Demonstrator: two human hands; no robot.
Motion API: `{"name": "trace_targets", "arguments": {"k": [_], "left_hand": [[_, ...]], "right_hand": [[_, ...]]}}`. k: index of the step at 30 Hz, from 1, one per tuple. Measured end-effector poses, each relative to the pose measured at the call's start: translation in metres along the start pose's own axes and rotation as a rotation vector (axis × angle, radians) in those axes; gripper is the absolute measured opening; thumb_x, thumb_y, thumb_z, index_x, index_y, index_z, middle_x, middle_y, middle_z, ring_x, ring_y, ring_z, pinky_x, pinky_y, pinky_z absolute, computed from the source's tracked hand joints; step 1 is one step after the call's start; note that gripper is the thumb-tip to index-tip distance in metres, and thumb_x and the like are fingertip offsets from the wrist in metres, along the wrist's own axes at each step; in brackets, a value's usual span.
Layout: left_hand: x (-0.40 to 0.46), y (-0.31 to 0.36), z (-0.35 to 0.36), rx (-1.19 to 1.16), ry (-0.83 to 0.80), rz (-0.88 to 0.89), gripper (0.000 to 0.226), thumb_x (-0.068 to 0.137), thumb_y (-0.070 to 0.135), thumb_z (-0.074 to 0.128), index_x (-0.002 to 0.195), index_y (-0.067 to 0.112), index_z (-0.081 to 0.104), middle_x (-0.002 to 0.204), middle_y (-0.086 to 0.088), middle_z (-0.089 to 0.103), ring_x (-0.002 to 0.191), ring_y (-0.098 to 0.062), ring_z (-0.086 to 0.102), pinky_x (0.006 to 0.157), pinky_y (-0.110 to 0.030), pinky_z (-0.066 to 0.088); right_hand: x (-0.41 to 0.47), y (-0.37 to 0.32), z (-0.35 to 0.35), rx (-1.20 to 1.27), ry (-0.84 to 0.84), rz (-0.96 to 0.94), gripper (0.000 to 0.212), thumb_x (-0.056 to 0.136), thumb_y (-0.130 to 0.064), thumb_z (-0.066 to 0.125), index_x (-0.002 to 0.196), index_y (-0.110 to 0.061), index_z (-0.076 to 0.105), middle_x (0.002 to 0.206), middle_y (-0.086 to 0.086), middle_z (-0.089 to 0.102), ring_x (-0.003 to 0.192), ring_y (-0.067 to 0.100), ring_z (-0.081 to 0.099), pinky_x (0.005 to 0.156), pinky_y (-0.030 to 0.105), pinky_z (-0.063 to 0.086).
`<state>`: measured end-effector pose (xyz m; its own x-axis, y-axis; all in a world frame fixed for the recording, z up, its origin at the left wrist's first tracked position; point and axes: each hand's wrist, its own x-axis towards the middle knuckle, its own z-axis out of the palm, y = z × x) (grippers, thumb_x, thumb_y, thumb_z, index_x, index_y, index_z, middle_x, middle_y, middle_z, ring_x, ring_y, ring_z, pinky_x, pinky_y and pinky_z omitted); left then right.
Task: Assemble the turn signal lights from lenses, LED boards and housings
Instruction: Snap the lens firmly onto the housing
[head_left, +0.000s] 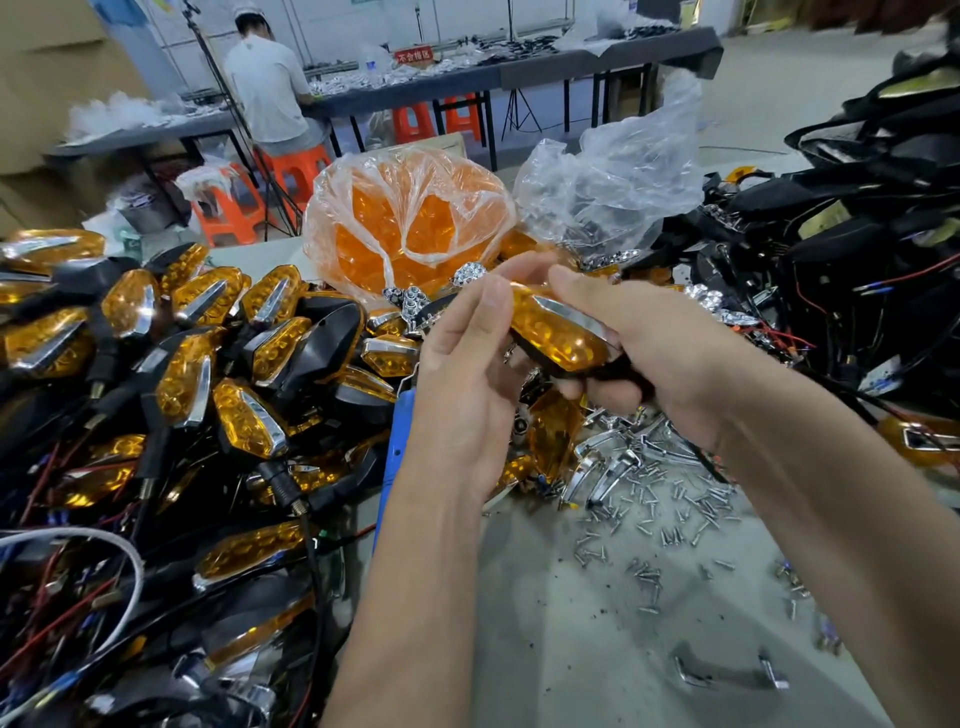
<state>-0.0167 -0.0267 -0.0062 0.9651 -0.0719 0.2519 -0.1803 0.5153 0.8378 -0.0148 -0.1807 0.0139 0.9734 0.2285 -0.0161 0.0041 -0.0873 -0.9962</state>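
Both hands (524, 364) gripping amber turn signal (558, 332)

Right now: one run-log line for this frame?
step: fitting lens to housing | turn signal light: held in both hands | right hand: grips housing | left hand: fingers on lens end | loose screws: on table

An assembled turn signal light (558, 332) sits between the two hands above the bench, its amber lens facing up, a chrome strip along the upper edge and a black housing beneath. It lies tilted, running from upper left to lower right. To the left, a large pile of finished lights (197, 353) covers the bench, amber lenses and black housings jumbled together with red and black wires trailing out. Behind, a clear plastic bag of amber lenses (405, 223) stands upright. On the right lies a heap of black housings (841, 249) with wires. Small LED boards (410, 301) lie just before the bag.
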Motion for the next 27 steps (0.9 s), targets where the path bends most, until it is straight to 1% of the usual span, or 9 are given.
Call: {"name": "trace_targets", "arguments": {"k": [3,7,9,12,15,17,20,23,27], "left_hand": [[-0.004,-0.002,0.006,0.072,-0.054,0.089,0.032,0.096,0.042,0.062,0.104,0.016,0.078,0.117,-0.006,0.075,0.11,-0.026,0.066,0.095,-0.045,0.053],[-0.003,-0.002,0.015,0.223,0.188,0.229,0.041,0.092,0.059,0.067,0.074,0.023,0.077,0.081,-0.004,0.073,0.078,-0.02,0.066,0.077,-0.037,0.054],[-0.002,-0.004,0.016,0.204,0.275,0.218,0.043,0.097,0.053,0.059,0.068,0.027,0.076,0.075,0.0,0.072,0.073,-0.02,0.066,0.072,-0.037,0.054],[-0.001,-0.008,0.019,0.074,0.433,0.158,0.046,0.087,0.064,0.059,0.064,0.026,0.068,0.071,-0.003,0.062,0.075,-0.03,0.056,0.069,-0.043,0.049],[0.0,-0.011,0.02,-0.021,0.532,0.114,0.05,0.081,0.074,0.064,0.065,0.026,0.062,0.071,-0.003,0.052,0.081,-0.029,0.049,0.078,-0.047,0.045],[0.0,-0.011,0.019,-0.048,0.524,0.126,0.053,0.074,0.076,0.065,0.071,0.023,0.062,0.079,-0.009,0.053,0.083,-0.031,0.051,0.079,-0.049,0.046],[0.002,-0.01,0.016,0.017,0.508,0.131,0.049,0.083,0.074,0.055,0.071,0.028,0.067,0.081,-0.008,0.061,0.08,-0.027,0.063,0.075,-0.043,0.055],[0.004,-0.01,0.01,-0.006,0.503,0.132,0.058,0.095,0.072,0.043,0.066,0.03,0.069,0.073,0.002,0.069,0.069,-0.014,0.069,0.065,-0.03,0.057],[0.004,-0.011,0.008,-0.076,0.537,0.105,0.061,0.096,0.072,0.044,0.064,0.026,0.068,0.072,0.0,0.067,0.07,-0.016,0.069,0.071,-0.037,0.056]], "right_hand": [[-0.002,0.006,0.006,0.249,-0.319,0.167,0.049,0.109,-0.05,0.035,0.081,-0.017,0.059,0.053,0.008,0.046,0.033,0.013,0.027,0.04,0.018,0.021],[0.0,0.013,0.017,0.425,-0.485,0.243,0.05,0.11,-0.042,0.029,0.075,-0.02,0.057,0.05,0.002,0.042,0.031,0.008,0.029,0.039,0.015,0.02],[0.0,0.014,0.02,0.349,-0.39,0.202,0.053,0.109,-0.055,0.033,0.091,-0.02,0.069,0.055,0.007,0.048,0.034,0.013,0.033,0.04,0.017,0.025],[0.002,0.014,0.018,0.114,-0.158,0.027,0.058,0.095,-0.075,0.047,0.111,-0.02,0.059,0.075,0.013,0.06,0.044,0.019,0.044,0.04,0.02,0.031],[0.003,0.012,0.01,-0.118,-0.051,-0.278,0.042,0.084,-0.058,0.074,0.114,-0.037,0.055,0.101,0.001,0.067,0.052,0.016,0.058,0.041,0.023,0.04],[0.003,0.011,0.008,-0.251,-0.041,-0.472,0.041,0.084,-0.036,0.084,0.118,-0.032,0.062,0.114,-0.001,0.063,0.055,0.013,0.068,0.044,0.021,0.045],[0.001,0.01,0.01,-0.337,0.038,-0.62,0.036,0.082,-0.022,0.088,0.113,-0.031,0.071,0.109,-0.011,0.066,0.058,0.015,0.068,0.045,0.032,0.048],[0.0,0.008,0.008,-0.455,0.103,-0.683,0.036,0.084,-0.028,0.087,0.118,-0.025,0.074,0.099,-0.021,0.065,0.07,0.0,0.063,0.057,0.017,0.045],[-0.001,0.008,0.012,-0.624,0.126,-0.669,0.041,0.09,-0.04,0.076,0.126,-0.019,0.073,0.102,-0.016,0.068,0.077,-0.014,0.06,0.066,0.007,0.042]]}}
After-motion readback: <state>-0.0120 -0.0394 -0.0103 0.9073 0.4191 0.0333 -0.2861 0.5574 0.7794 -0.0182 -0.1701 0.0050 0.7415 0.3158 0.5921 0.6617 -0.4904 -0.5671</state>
